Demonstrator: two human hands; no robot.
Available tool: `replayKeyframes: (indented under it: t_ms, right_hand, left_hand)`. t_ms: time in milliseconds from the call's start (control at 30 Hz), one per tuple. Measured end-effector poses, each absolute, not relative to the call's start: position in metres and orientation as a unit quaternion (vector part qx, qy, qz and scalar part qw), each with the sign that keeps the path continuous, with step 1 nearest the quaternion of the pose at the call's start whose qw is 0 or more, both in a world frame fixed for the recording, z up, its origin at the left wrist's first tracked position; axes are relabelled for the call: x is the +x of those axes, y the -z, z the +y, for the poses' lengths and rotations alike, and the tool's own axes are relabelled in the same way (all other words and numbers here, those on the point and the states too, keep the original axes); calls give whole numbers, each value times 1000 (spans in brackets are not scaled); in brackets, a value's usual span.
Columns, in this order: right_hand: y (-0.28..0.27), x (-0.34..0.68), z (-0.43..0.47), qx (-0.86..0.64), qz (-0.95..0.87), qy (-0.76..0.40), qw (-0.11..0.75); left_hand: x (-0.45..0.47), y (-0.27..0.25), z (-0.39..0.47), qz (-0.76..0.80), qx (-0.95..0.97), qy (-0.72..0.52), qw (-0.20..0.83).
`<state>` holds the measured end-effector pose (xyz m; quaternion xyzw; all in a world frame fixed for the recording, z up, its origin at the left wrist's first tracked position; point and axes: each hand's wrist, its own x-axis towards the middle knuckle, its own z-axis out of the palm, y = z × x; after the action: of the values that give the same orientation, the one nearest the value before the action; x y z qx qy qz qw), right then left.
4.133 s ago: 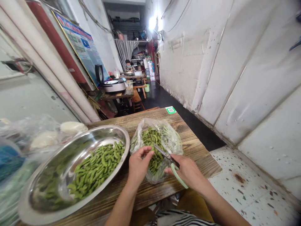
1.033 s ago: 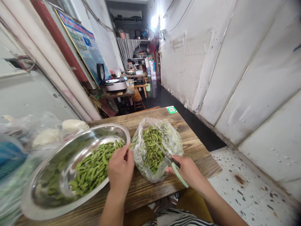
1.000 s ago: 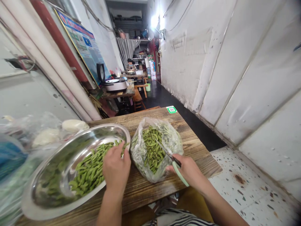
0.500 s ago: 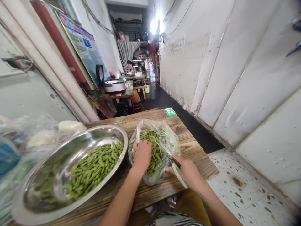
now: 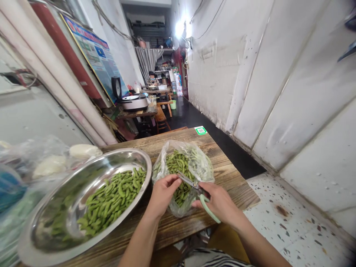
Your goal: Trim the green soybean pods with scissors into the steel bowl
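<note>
In front of me a clear plastic bag (image 5: pixel 201 168) stands open, filled with green edamame pods (image 5: pixel 181 160). My left hand (image 5: pixel 164 193) is over the bag's near left side, thumb and fingers pinched together; whatever sits between them is too small to make out. Held in my right hand (image 5: pixel 218 200) is a pair of scissors (image 5: pixel 190 181) with pale green handles. Its blades point left and reach the left fingertips. Left of the bag, a large oval steel basin (image 5: pixel 83 176) holds a heap of edamame pods (image 5: pixel 114 202) on its right side.
Everything stands on a wooden table (image 5: pixel 225 167) with a green QR sticker (image 5: pixel 200 130) at its far corner. Plastic bags (image 5: pixel 50 165) crowd the left. Beyond are a rice cooker (image 5: pixel 135 103) with its lid up and a person (image 5: pixel 152 79) seated at a farther table.
My left hand has drawn back toward me out of the pods, and its fingers have come together at the scissor tips. The right hand has shifted slightly left with the scissors.
</note>
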<state>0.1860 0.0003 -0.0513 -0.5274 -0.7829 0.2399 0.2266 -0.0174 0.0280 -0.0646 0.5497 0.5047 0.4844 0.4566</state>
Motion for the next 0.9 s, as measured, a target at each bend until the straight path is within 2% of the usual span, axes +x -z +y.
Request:
replayKeyframes:
  t_ms: [367, 633, 900]
  right_hand:
    - [50, 188, 1, -524, -793, -216, 224]
    - [49, 188, 2, -512, -795, -226, 235]
    - [53, 191, 11, -517, -786, -245, 235]
  left_hand:
    - [-20, 54, 23, 516, 559, -477, 440]
    - [-20, 58, 27, 497, 558, -469, 471]
    - [-16, 55, 32, 470, 418, -484, 608]
